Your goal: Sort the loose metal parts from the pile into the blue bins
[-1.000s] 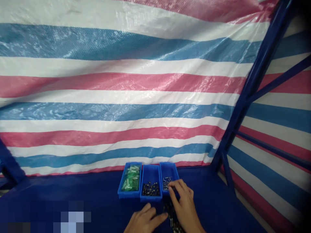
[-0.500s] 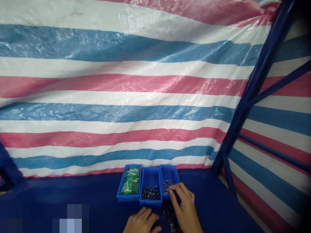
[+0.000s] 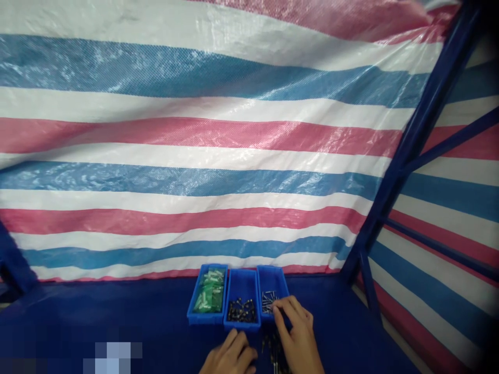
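Three small blue bins stand in a row on the dark blue table (image 3: 117, 317). The left bin (image 3: 208, 294) holds green plastic pieces, the middle bin (image 3: 242, 298) dark small parts, the right bin (image 3: 272, 286) silvery metal pins. My right hand (image 3: 296, 332) reaches into the right bin, its fingertips pinched among the pins. My left hand (image 3: 232, 356) rests on the table in front of the middle bin, fingers curled loosely. A small pile of dark metal parts (image 3: 273, 350) lies on the table between the hands.
A striped red, white and blue tarp (image 3: 195, 156) hangs behind the table. A blue metal frame post (image 3: 393, 176) with cross braces rises at the right. A blurred patch sits at the lower left.
The view shifted slightly. My right hand stays at the right bin with its fingers drawn a little closer together. My left hand pulled its fingers back a bit.
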Demonstrator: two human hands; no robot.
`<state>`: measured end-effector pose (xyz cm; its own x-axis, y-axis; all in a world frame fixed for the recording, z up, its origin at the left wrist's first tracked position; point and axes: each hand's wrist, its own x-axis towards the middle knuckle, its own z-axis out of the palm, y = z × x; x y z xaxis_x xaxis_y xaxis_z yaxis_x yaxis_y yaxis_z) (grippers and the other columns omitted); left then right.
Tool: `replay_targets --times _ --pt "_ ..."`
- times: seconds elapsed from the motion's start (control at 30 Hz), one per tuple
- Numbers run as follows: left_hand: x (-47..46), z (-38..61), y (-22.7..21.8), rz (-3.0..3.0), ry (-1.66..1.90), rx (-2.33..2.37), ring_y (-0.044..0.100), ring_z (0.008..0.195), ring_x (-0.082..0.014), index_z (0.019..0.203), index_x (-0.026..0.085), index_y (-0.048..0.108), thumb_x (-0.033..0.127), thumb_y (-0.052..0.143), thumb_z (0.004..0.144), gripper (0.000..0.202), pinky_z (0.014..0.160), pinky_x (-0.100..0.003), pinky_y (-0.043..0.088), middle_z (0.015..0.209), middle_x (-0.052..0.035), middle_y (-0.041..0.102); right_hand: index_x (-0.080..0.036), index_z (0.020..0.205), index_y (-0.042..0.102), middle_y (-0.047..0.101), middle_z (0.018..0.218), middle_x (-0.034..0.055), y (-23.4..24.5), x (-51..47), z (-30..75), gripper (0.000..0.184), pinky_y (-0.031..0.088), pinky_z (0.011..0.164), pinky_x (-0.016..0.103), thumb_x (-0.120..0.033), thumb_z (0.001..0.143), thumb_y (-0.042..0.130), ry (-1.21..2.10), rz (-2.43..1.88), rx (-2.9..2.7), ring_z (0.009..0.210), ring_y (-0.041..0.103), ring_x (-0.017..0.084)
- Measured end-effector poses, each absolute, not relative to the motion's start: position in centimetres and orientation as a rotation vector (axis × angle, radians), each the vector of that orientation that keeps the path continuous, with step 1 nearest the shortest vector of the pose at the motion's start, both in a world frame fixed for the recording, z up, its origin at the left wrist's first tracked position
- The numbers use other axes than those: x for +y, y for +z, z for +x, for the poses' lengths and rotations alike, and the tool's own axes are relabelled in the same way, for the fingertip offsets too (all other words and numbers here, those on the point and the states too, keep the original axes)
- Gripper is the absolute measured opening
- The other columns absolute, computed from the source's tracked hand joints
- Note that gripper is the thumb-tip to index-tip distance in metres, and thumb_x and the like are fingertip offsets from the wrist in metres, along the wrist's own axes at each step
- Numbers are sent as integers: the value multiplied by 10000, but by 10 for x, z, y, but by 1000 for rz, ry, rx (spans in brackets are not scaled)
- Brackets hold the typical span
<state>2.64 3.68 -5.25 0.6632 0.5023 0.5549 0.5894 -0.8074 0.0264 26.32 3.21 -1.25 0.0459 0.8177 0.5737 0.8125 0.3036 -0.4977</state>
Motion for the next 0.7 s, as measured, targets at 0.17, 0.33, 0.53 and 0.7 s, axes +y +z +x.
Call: replay_targets --times 0.17,0.33,0.53,0.7 --pt "34 28 -48 -2717 -819 -922 743 934 -221 1202 232 660 222 707 984 223 653 -225 614 1045 -27 717 -312 1023 737 755 1003 19 -8 30 259 368 526 929 371 -499 1122 436 21 -1496 -1699 1013 744 232" --pt "35 24 -55 -2698 -770 -971 758 934 -212 1237 245 669 127 597 1020 257 692 -224 625 1061 -31 731 -321 1048 730 756 1037 12 -9 29 259 309 505 949 376 -458 1118 462 50 -1503 -1709 1057 733 234" --pt "38 22 -56 -2631 -822 -980 779 956 -212 1234 217 688 234 486 1113 236 695 -212 628 1072 -41 755 -320 1052 725 756 1031 8 -11 30 261 299 482 949 376 -449 1116 463 40 -1485 -1702 1043 730 231" --pt "39 20 -52 -2685 -807 -967 777 850 -204 1117 210 710 214 352 1157 360 659 -246 630 992 -39 736 -313 1027 723 748 1011 2 -5 29 257 316 469 933 377 -449 1120 454 62 -1472 -1693 1009 732 223"
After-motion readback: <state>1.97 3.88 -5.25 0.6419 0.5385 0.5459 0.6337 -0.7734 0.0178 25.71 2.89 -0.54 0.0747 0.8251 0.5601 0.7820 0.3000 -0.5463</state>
